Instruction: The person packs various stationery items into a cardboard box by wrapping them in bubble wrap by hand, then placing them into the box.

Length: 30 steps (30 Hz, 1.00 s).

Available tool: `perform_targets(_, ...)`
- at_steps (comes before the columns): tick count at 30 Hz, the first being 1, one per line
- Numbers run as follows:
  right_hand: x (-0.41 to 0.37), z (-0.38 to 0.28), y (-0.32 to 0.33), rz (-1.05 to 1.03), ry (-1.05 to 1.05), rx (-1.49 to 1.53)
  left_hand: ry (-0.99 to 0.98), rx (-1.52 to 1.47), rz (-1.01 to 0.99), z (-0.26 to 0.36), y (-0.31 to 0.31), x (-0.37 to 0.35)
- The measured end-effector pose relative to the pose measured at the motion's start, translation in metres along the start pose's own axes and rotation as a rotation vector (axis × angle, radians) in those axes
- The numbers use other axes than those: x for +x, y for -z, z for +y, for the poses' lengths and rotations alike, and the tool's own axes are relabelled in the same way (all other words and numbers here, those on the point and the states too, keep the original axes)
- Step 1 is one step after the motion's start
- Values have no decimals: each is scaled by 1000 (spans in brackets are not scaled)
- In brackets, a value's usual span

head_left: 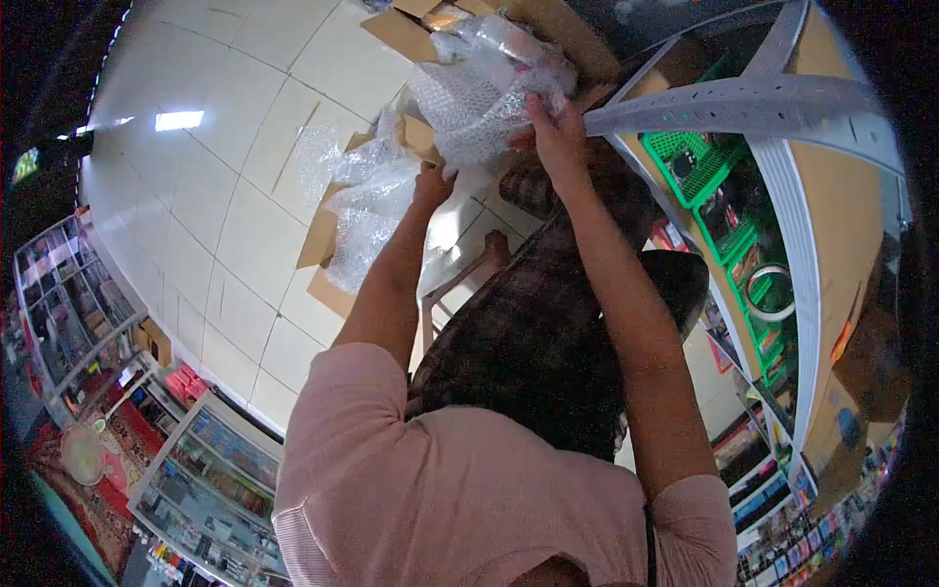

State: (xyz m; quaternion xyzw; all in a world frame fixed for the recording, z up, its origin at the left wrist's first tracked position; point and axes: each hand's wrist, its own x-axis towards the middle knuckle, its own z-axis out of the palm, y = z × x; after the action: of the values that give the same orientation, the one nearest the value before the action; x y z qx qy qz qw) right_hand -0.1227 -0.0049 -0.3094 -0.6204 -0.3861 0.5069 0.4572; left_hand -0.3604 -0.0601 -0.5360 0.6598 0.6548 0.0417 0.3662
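Observation:
My left hand (431,185) is closed at the lower edge of a clear sheet of bubble wrap (460,117), beside a cardboard flap (420,138). Its fingertips are partly hidden. On the right side of the same bundle, my right hand (559,137) grips the wrap with thumb and fingers. Something with reddish parts shows through the plastic near that hand, too blurred to name. More bubble wrap (367,215) spills from an opened cardboard box (318,240) left of my left hand.
Another open cardboard box (577,39) stands behind the bundle. To the right rises a grey metal shelf frame (743,108) with green plastic baskets (685,161) and a roll of tape (772,293). Glass display cases (210,455) stand at lower left on the tiled floor (235,127).

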Motion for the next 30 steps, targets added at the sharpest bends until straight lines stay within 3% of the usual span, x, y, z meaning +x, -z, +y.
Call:
perform_targets(2,-3,-10,-7,-14,-46,150,-88,-225,30,-62,-39,26)
perform_targets(3,-8,-20,-10,-14,-111,277,-67,-480,11,-31,1,0)
perform_targets(5,-16,-35,-12,35,-108,170,186,-639,-72,-42,33,-19)
perform_targets(7,-21,-33,-12,50,-91,128,358,-900,96,-26,72,-56)
perform_targets(8,-16,-24,-11,40,-72,140,396,-1077,312,-10,93,-78)
perform_targets(11,-12,-13,-5,16,-24,88,407,-872,658,-103,66,-88)
perform_targets(13,-5,3,-2,62,63,-55,464,-523,754,-173,41,-97)
perform_targets(16,-5,10,-6,168,228,-337,954,-63,647,-160,26,-127)
perform_targets(18,-21,-16,-6,164,266,-444,1102,-176,407,-166,19,-147)
perform_targets(20,-15,-2,-4,180,289,-465,1176,-102,393,-169,5,-154)
perform_targets(25,-19,-14,-8,109,242,-354,1135,601,965,-92,13,-161)
perform_targets(28,-5,7,-7,83,136,-262,384,363,1050,-65,37,-181)
perform_targets(29,-2,12,-6,85,133,-328,294,56,965,-70,29,-180)
perform_targets(30,-3,11,-7,80,128,-367,180,59,866,-64,27,-181)
